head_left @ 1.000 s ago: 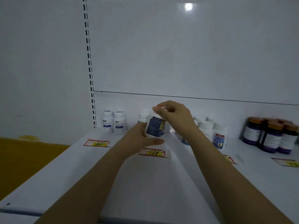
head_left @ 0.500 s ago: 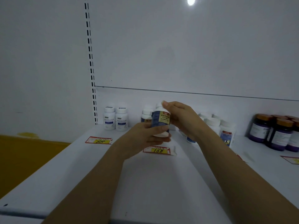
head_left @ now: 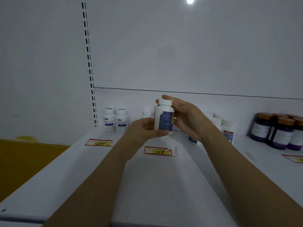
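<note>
Since the frame half a second earlier, the white plastic pill bottle with a blue and yellow label had been turned about its upright axis: the yellow front panel that had faced the camera was now only a sliver at the bottle's right edge, and a dark blue panel of fine print faced forward instead. In the head view, the bottle stood upright in the air above the white shop shelf, held by both hands and touching nothing else. The left hand had its grip closed on the lower body, thumb across the front near the base. The right hand pinched the white screw cap, fingertips curled over its far rim. The work seemed to be a check of the label, about midway: the bottle was off the shelf and turned, but not yet set back, most likely into the row behind the red and yellow price tag marked 168. The bottle looked smooth, light and sealed, its print too small to read. A pair of white bottles with blue labels stood to the left behind a tag marked 88, and dark purple jars with brown lids stood far right.
</note>
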Motion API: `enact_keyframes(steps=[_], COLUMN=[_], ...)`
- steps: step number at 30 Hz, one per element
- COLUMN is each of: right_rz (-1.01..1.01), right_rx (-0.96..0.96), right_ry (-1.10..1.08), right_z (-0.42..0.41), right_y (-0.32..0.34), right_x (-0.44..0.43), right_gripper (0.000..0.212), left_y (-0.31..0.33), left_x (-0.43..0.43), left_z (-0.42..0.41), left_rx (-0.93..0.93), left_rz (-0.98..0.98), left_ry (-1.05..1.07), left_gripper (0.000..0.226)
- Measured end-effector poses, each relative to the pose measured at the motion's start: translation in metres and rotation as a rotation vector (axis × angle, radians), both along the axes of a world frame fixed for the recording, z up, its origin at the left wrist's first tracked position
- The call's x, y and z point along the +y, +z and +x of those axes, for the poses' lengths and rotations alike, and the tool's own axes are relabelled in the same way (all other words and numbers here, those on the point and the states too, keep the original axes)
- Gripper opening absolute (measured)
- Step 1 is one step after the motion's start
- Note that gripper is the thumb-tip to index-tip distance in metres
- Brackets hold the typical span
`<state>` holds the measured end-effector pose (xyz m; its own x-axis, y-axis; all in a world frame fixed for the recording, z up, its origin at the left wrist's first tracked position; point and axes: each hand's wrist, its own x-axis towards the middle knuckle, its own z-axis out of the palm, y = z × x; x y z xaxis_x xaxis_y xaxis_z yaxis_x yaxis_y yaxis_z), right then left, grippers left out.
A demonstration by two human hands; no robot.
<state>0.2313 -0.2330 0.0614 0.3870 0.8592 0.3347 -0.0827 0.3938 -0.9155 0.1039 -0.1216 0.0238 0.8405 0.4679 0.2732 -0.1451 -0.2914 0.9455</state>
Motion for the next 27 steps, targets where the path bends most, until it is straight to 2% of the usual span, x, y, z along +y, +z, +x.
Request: enact_keyframes(steps=[7,11,14,19,23,27], right_rz=[-0.088,-0.111,-0.104,-0.1,-0.113,-0.074], right_rx=[-0.106,-0.269,-0.42,-0.657,-0.683,-0.595], right_ry=[-0.09,-0.215,-0.267,-0.261,-0.268,-0.312], right_z=[-0.003,-0.007,-0.013,-0.025,-0.025,-0.021], right_y=[0.005,0.005,0.003,-0.001,-0.002,0.0], right_x=[0.0,-0.002,-0.004,-0.001,-0.002,-0.005], right_gripper=[0.036,0.034,0.044,0.047,0.047,0.041], left_y=[-0.002,-0.004,-0.005,-0.011,-0.012,-0.007], left_x=[0.001,0.002,0.005,0.014,0.015,0.01], left_z=[0.003,0.004,0.005,0.007,0.007,0.003], left_rx=[-0.003,-0.039,-0.115,-0.167,-0.173,-0.101], left_rz=[0.039,0.055,0.051,0.259,0.334,0.176], left_ry=[0.078,0.096,0.116,0.256,0.289,0.171], left_gripper=[0.049,0.052,0.052,0.055,0.056,0.052])
